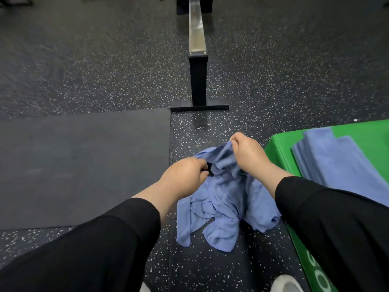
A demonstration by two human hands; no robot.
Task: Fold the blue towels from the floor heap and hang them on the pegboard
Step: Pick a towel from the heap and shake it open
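A crumpled heap of blue towels (221, 203) lies on the speckled floor between my forearms. My left hand (185, 175) grips a fold at the heap's upper left, fingers curled into the cloth. My right hand (246, 150) pinches a bunched edge of a towel and holds it up above the heap. A stack of folded blue towels (334, 159) lies on a green box (280, 148) at the right. No pegboard is in view.
A dark mat (84, 165) covers the floor at the left. A black post on a flat foot (199, 85) carries a long metal rail (196, 28) straight ahead. My pale shoes (286, 283) show at the bottom edge.
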